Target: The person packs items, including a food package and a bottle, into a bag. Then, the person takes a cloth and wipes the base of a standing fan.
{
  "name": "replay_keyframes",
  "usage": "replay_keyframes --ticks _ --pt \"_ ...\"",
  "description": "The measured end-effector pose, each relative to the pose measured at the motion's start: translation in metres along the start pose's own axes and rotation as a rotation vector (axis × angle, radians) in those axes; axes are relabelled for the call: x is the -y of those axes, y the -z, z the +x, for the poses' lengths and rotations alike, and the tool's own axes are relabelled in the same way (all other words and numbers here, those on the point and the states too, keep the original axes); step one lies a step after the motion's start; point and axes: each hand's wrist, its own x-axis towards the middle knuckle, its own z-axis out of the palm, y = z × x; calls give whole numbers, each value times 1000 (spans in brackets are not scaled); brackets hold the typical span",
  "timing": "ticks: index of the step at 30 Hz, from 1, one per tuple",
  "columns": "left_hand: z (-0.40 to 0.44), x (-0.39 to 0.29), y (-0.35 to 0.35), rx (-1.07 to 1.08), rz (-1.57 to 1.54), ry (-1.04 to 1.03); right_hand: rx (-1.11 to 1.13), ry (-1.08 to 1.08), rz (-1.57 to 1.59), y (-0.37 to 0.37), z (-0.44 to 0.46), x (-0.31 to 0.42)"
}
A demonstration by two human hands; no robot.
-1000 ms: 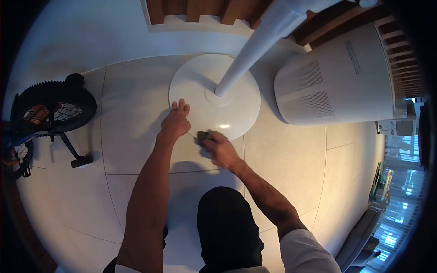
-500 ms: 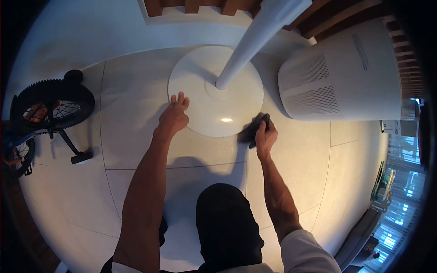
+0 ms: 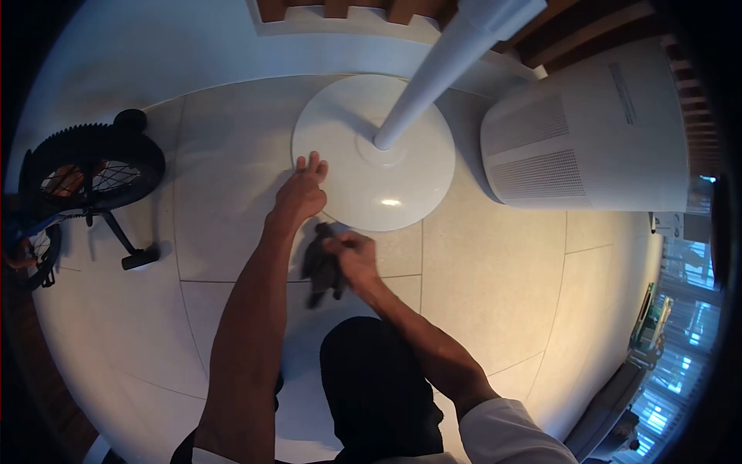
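Observation:
A round white base (image 3: pixel 394 185) lies flat on the tiled floor, and a white pole (image 3: pixel 437 69) rises from it, leaning to the upper right in this view. My left hand (image 3: pixel 304 189) rests at the base's left edge with its fingers stretched onto the top, holding nothing. Close by, my right hand (image 3: pixel 355 259) is closed around a crumpled dark grey cloth (image 3: pixel 321 267), just off the front left rim. The cloth is a little smeared by motion and hangs over the floor; whether it touches the floor I cannot tell.
To the right stands a large white appliance (image 3: pixel 572 143) with perforated panels. A bicycle with a black knobbly tyre (image 3: pixel 143 174) and a pedal (image 3: pixel 141 258) is on the left. Behind the base runs a white wall (image 3: pixel 193 58). My dark-clad knee (image 3: pixel 375 379) is at the bottom.
My right hand has swept the cloth leftward from the base's right front edge to the front left, near my left wrist. My left hand stays on the rim. The view has shifted slightly.

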Motion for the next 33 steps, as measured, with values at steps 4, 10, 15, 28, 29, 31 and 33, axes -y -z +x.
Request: replay_keyframes --ticks 4,10,15,28,29,31,33 --pt "3 16 -1 16 -125 -24 433 -216 712 63 0 37" --pt "0 7 7 23 -207 37 324 -27 555 115 2 56" --pt "-2 10 5 16 -139 -5 55 458 -29 102 28 90" --pt "1 4 2 5 -56 -2 714 1059 -1529 117 13 16" --pt "2 5 2 17 -46 17 679 1009 -1402 138 -3 7" --pt "-8 0 17 65 -82 49 430 827 -915 156 -36 17" --pt "-10 -5 22 52 -159 76 276 702 -634 179 -49 13"
